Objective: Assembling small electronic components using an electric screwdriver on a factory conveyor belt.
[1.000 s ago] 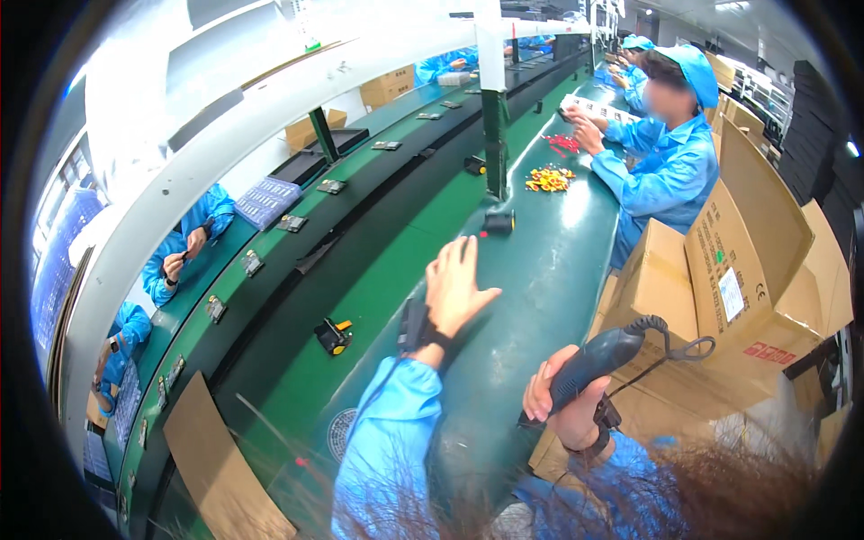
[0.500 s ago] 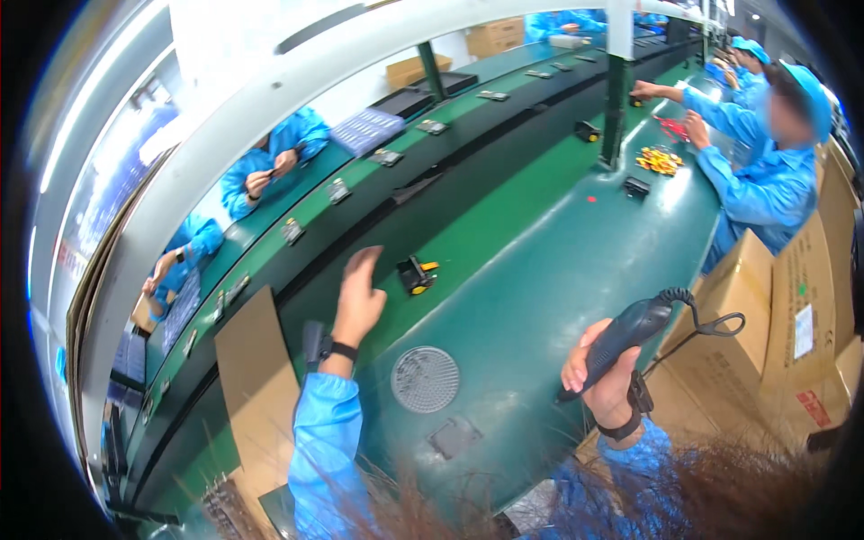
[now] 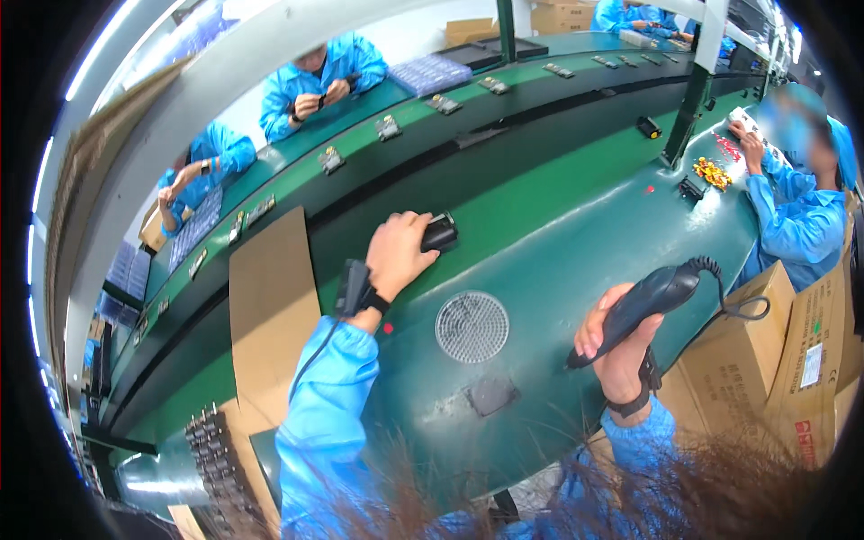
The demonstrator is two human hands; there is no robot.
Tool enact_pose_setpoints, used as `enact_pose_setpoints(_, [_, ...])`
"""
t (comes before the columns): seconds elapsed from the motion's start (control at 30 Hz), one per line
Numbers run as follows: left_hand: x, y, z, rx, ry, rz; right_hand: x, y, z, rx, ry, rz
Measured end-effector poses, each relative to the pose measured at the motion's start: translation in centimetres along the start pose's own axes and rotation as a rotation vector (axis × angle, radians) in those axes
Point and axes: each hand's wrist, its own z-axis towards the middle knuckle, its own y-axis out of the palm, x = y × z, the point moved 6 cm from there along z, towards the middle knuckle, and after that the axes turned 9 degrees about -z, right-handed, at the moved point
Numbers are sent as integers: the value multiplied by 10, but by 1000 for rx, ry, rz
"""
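My left hand point(image 3: 400, 255) reaches over the green conveyor belt, its thumb and fingers closed on a small black boxy part point(image 3: 440, 232). Part of that piece is hidden by the fingers. On the right, my right hand point(image 3: 621, 346) is wrapped round a black electric screwdriver point(image 3: 650, 304). Its narrow tip points down and left, and a coiled cord point(image 3: 706, 268) leaves its upper end. Between the two hands, a round grey ribbed disc point(image 3: 472, 327) lies on the green tabletop.
Another black part with yellow point(image 3: 648, 128) sits farther along the belt. A co-worker point(image 3: 801, 207) sits at right by a pile of yellow-orange pieces point(image 3: 712, 174). Cardboard boxes point(image 3: 733, 337) stand at right. A cardboard sheet point(image 3: 272, 306) and a row of dark parts point(image 3: 216, 459) are at left.
My left hand has moved onto the black part and taken hold of it. The screwdriver stays in my right hand. The view has shifted.
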Motion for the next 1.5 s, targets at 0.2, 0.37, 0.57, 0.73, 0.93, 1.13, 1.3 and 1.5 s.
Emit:
enact_pose_setpoints(0.2, [95,-81,-103,103,-63,-227,0,22,22,-46,-47,-98])
enact_pose_setpoints(0.37, [166,-63,-162,-47,17,-246,19,30,22,-98,-8,-73])
enact_pose_setpoints(0.57, [177,-33,-176,-111,-5,-241,28,26,14,-127,12,-49])
enact_pose_setpoints(0.73, [175,-29,-177,-140,-41,-235,31,28,15,-116,33,-68])
enact_pose_setpoints(0.93, [170,-26,-180,-80,-35,-306,35,28,16,-121,26,-68])
enact_pose_setpoints(1.13, [168,-20,-180,-103,-80,-240,36,26,17,-117,22,-127])
enact_pose_setpoints(1.3, [167,-7,-200,-156,-95,-210,8,76,33,-176,-2,-120])
enact_pose_setpoints(1.5, [164,-10,-201,-136,-71,-256,32,106,42,-290,49,6])
